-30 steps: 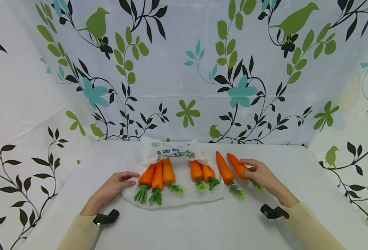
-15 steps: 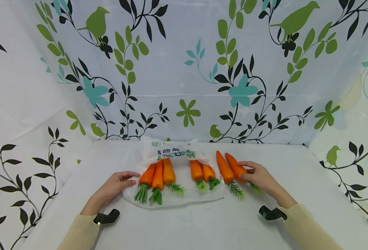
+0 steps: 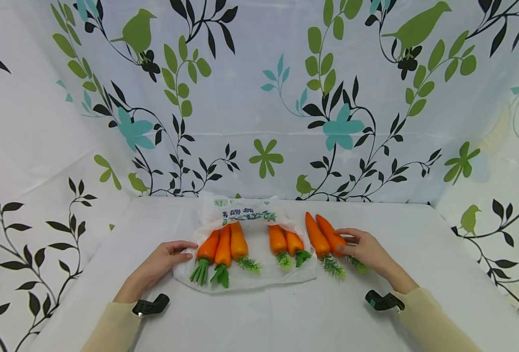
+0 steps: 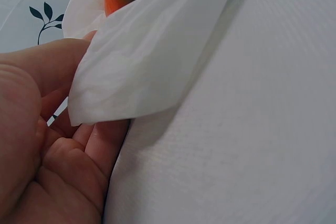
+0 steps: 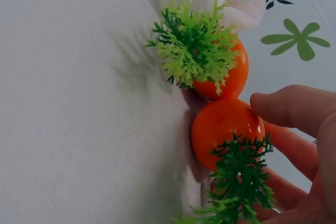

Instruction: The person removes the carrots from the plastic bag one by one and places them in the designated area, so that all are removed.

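Observation:
My left hand holds the left edge of a white plastic bag, the film lying between thumb and fingers in the left wrist view. Several orange toy carrots with green tops lie at the bag's mouth: three on the left, such as the middle carrot, and two on the right, such as the short-leaved carrot. My right hand grips the rightmost carrot around its thick end. In the right wrist view that carrot touches the neighbouring carrot, which lies outside the bag.
A white cloth covers the table. Behind it hangs a patterned curtain with leaves and birds. Each wrist wears a black strap-on device, such as the left device.
My right hand has moved slightly left, bringing the rightmost carrot up against the carrot beside it. My left hand and the bag have stayed put.

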Action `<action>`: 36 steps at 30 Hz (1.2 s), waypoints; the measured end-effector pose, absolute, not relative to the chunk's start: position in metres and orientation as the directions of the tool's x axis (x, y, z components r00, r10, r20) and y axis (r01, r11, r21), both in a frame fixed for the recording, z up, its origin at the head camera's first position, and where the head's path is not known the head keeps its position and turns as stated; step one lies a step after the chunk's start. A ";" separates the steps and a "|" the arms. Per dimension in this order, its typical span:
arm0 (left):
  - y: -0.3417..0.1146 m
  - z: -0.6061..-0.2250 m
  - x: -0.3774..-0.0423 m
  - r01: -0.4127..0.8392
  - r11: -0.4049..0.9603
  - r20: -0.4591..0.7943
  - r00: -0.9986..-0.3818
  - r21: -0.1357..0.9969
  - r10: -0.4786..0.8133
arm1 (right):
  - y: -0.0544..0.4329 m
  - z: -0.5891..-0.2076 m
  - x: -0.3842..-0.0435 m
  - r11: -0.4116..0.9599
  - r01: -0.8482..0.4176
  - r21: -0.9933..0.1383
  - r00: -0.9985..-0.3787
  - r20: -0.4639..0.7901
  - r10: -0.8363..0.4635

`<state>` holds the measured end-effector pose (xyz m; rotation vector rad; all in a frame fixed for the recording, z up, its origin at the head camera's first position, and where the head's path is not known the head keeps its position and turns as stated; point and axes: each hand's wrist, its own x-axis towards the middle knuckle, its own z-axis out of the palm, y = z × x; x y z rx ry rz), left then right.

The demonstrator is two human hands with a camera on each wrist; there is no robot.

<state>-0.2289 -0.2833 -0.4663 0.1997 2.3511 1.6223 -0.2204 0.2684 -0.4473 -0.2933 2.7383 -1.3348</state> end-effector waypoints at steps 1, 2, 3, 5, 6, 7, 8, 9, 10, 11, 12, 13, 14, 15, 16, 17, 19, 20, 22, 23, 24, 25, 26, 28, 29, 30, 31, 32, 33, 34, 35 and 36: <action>-0.283 -0.466 -0.229 -0.043 0.360 -0.148 -0.952 0.932 0.268 | 0.269 -0.447 -0.220 0.604 -0.137 -0.785 -0.978 0.012 -0.207; -0.283 -0.466 -0.229 -0.043 0.361 -0.148 -0.952 0.932 0.268 | 0.270 -0.446 -0.220 0.609 -0.141 -0.780 -0.978 0.014 -0.209; -0.283 -0.466 -0.229 -0.044 0.360 -0.149 -0.952 0.932 0.268 | 0.270 -0.445 -0.220 0.612 -0.144 -0.778 -0.978 0.016 -0.209; -0.284 -0.467 -0.229 -0.043 0.365 -0.149 -0.952 0.930 0.268 | 0.271 -0.443 -0.220 0.609 -0.142 -0.780 -0.979 0.018 -0.205; -0.284 -0.467 -0.230 -0.041 0.368 -0.149 -0.952 0.929 0.269 | 0.271 -0.442 -0.219 0.604 -0.143 -0.784 -0.979 0.020 -0.205; -0.284 -0.467 -0.230 -0.040 0.371 -0.149 -0.952 0.928 0.269 | 0.272 -0.441 -0.219 0.595 -0.145 -0.791 -0.978 0.023 -0.208; -0.284 -0.467 -0.230 -0.039 0.373 -0.148 -0.952 0.927 0.269 | 0.272 -0.440 -0.219 0.585 -0.146 -0.798 -0.977 0.025 -0.210; -0.284 -0.468 -0.230 -0.039 0.374 -0.148 -0.952 0.926 0.268 | 0.272 -0.438 -0.218 0.576 -0.147 -0.804 -0.977 0.028 -0.211; -0.284 -0.468 -0.230 -0.038 0.375 -0.147 -0.953 0.926 0.267 | 0.272 -0.437 -0.218 0.569 -0.149 -0.809 -0.977 0.031 -0.211; -0.284 -0.468 -0.230 -0.037 0.374 -0.146 -0.953 0.927 0.267 | 0.273 -0.435 -0.218 0.565 -0.151 -0.811 -0.977 0.034 -0.212; -0.284 -0.469 -0.230 -0.039 0.372 -0.146 -0.953 0.927 0.266 | 0.272 -0.434 -0.217 0.562 -0.153 -0.813 -0.977 0.037 -0.211; -0.284 -0.469 -0.230 -0.039 0.371 -0.146 -0.953 0.928 0.265 | 0.272 -0.432 -0.217 0.560 -0.157 -0.813 -0.976 0.041 -0.213; -0.284 -0.469 -0.230 -0.040 0.368 -0.145 -0.953 0.929 0.264 | 0.272 -0.431 -0.217 0.562 -0.158 -0.812 -0.976 0.043 -0.212; -0.284 -0.469 -0.230 -0.040 0.366 -0.145 -0.954 0.930 0.264 | 0.271 -0.429 -0.217 0.562 -0.163 -0.811 -0.975 0.048 -0.215; -0.284 -0.470 -0.230 -0.038 0.364 -0.143 -0.954 0.930 0.265 | 0.271 -0.428 -0.216 0.560 -0.168 -0.811 -0.975 0.052 -0.218; -0.284 -0.470 -0.230 -0.038 0.363 -0.142 -0.954 0.931 0.266 | 0.270 -0.426 -0.216 0.560 -0.174 -0.810 -0.974 0.056 -0.221; -0.284 -0.470 -0.230 -0.034 0.361 -0.138 -0.954 0.932 0.266 | 0.267 -0.423 -0.216 0.552 -0.185 -0.813 -0.972 0.068 -0.226; -0.284 -0.470 -0.230 -0.033 0.360 -0.137 -0.954 0.932 0.267 | 0.266 -0.421 -0.216 0.550 -0.191 -0.813 -0.971 0.074 -0.229; -0.284 -0.470 -0.230 -0.031 0.360 -0.135 -0.954 0.933 0.268 | 0.262 -0.418 -0.216 0.550 -0.203 -0.810 -0.969 0.085 -0.233; -0.284 -0.470 -0.230 -0.031 0.359 -0.134 -0.954 0.933 0.267 | 0.260 -0.416 -0.216 0.554 -0.208 -0.806 -0.968 0.089 -0.234; -0.284 -0.470 -0.230 -0.030 0.359 -0.133 -0.955 0.933 0.266 | 0.258 -0.415 -0.216 0.555 -0.209 -0.806 -0.968 0.090 -0.233; -0.284 -0.470 -0.230 -0.030 0.358 -0.133 -0.955 0.933 0.267 | 0.256 -0.414 -0.216 0.555 -0.209 -0.805 -0.969 0.091 -0.231; -0.284 -0.470 -0.230 -0.031 0.356 -0.133 -0.955 0.934 0.267 | 0.253 -0.413 -0.216 0.562 -0.212 -0.800 -0.968 0.094 -0.232; -0.284 -0.470 -0.230 -0.032 0.353 -0.133 -0.955 0.935 0.266 | 0.248 -0.411 -0.216 0.572 -0.222 -0.790 -0.966 0.099 -0.238; -0.284 -0.470 -0.230 -0.033 0.350 -0.133 -0.955 0.936 0.267 | 0.245 -0.410 -0.216 0.578 -0.230 -0.783 -0.964 0.104 -0.243; -0.284 -0.470 -0.230 -0.033 0.348 -0.133 -0.954 0.937 0.267 | 0.242 -0.409 -0.216 0.581 -0.235 -0.780 -0.963 0.107 -0.246; -0.284 -0.470 -0.230 -0.034 0.346 -0.133 -0.954 0.938 0.268 | 0.238 -0.408 -0.216 0.584 -0.243 -0.774 -0.961 0.112 -0.251; -0.284 -0.470 -0.230 -0.034 0.345 -0.133 -0.954 0.938 0.269 | 0.235 -0.406 -0.215 0.588 -0.254 -0.768 -0.958 0.117 -0.261; -0.284 -0.470 -0.230 -0.033 0.343 -0.132 -0.954 0.939 0.270 | 0.232 -0.405 -0.215 0.590 -0.266 -0.762 -0.955 0.123 -0.271; -0.284 -0.470 -0.230 -0.032 0.343 -0.132 -0.954 0.939 0.271 | 0.228 -0.403 -0.215 0.592 -0.279 -0.756 -0.950 0.129 -0.284; -0.284 -0.470 -0.230 -0.032 0.342 -0.132 -0.954 0.939 0.270 | 0.225 -0.402 -0.214 0.592 -0.290 -0.752 -0.946 0.133 -0.295; -0.284 -0.470 -0.230 -0.032 0.343 -0.131 -0.954 0.939 0.271 | 0.221 -0.400 -0.214 0.595 -0.299 -0.746 -0.943 0.135 -0.304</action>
